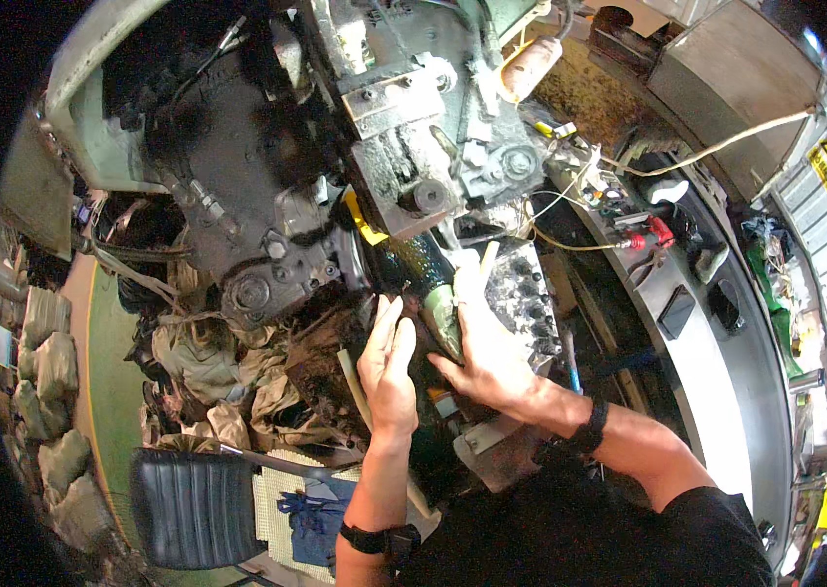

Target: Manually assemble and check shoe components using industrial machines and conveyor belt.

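My left hand [389,372] is open, its fingers stretched and pointing up toward the machine, with nothing seen in it. Opposite it, my right hand [491,357] has its thumb spread away from outstretched fingers. The fingers lie along a pale green, rounded part [441,311]; whether they press on it is unclear, and glare washes out the fingertips. Just above both hands a dark, glossy surface [403,262] shows under a grey metal block [389,166] of the machine. A yellow piece [364,220] sits at that block's edge. Beside my right hand stands a tray of small black parts [529,298].
A greasy machine plate [247,157] with a round fitting fills the upper left. Sacks and crumpled bags [227,372] are piled at left, near a black chair [193,504]. The right-hand bench [716,382] carries a phone [675,311] and a red air tool [650,233] on a hose.
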A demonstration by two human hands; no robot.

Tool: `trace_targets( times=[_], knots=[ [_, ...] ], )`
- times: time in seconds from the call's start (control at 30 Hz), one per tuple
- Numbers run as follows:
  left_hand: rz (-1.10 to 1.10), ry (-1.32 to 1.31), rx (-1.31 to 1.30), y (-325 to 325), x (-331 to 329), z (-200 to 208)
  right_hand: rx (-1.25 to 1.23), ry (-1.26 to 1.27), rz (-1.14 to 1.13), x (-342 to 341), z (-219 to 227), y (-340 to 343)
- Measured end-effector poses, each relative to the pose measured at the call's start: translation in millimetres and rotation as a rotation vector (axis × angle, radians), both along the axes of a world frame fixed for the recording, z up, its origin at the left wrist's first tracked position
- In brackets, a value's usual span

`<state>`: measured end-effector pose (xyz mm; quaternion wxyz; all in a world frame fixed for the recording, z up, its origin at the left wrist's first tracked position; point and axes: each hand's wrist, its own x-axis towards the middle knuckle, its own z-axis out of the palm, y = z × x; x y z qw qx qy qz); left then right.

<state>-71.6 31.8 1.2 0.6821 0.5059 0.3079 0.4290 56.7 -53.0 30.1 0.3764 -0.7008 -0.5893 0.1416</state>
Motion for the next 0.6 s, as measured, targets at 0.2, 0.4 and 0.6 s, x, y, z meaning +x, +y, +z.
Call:
trace_targets(
  times=[0.2,0.4,0.6],
  knots=[
    [0.255,-0.289,-0.241,-3.0,7.3,1.1,0.174,0.322,-0.063,10.4,10.2,-15.6],
    [-0.322,-0.788,-0.191,-36.6,9.5,67.7,-0.09,1.85,0.273,30.7,41.8,-117.8],
    [-0.454,-0.703,-0.076,-93.6,28.3,96.5,0.098,2.558,0.148,15.4,11.7,-196.4]
  ],
)
